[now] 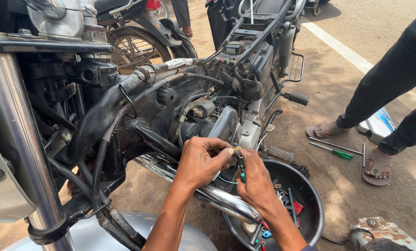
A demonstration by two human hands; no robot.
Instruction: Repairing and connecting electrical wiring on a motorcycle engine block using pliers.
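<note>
A stripped motorcycle (138,102) with exposed frame, hoses and engine fills the left and middle of the head view. My left hand (201,162) pinches a small brass-tipped connector (238,149) beside the engine case. My right hand (256,181) grips a thin teal-handled tool (242,169) whose tip meets that connector. A thin pale blue wire (226,180) loops below my fingers. Both hands hover just above the chrome exhaust pipe (222,200).
A black round bowl (310,204) of tools and small parts sits on the ground under my right wrist. A green-handled screwdriver (333,151) and metal rods lie on the dirt. Another person's sandalled feet (375,165) stand at right. A second motorcycle (259,42) stands behind.
</note>
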